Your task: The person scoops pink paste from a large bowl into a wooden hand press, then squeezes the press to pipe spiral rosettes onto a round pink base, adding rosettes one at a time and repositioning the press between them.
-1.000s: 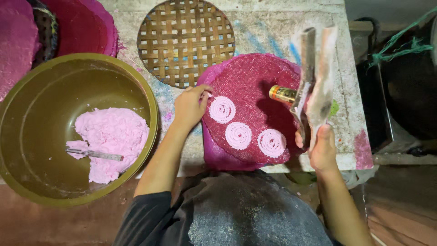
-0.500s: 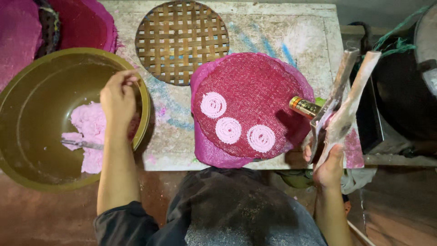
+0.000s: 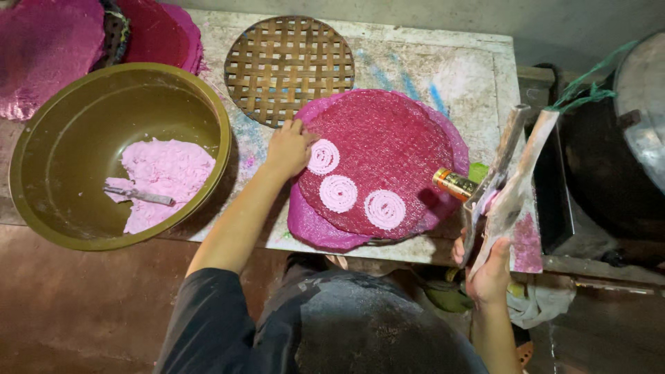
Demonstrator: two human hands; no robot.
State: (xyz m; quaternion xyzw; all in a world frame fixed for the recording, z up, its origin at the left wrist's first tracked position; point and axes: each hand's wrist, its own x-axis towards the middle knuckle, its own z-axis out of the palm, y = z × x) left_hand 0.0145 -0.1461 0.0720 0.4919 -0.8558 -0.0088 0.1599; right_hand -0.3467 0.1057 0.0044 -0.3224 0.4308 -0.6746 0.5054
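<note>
My left hand [image 3: 286, 148] lies palm down on the left edge of a round magenta mesh mat [image 3: 398, 135], fingers curled over its rim. Three pink dough spirals [image 3: 338, 193] sit in a row on the mat's near half. My right hand [image 3: 490, 275] grips the two long handles of a wooden dough press [image 3: 509, 176], held upright off the table's right front corner. The press's brass cylinder [image 3: 453, 183] points at the mat's right edge.
An olive bowl [image 3: 223, 131] at the left holds pink dough [image 3: 166, 168] and a small metal utensil [image 3: 138, 196]. A woven bamboo tray [image 3: 289, 68] lies behind the mat on the stained table [image 3: 478, 76]. More magenta mats [image 3: 41, 48] are stacked far left. A dark pot [image 3: 603, 173] stands right.
My left hand was on the mat, went over to the bowl of dough, and is now back at the mat's left edge. The press stays in my right hand.
</note>
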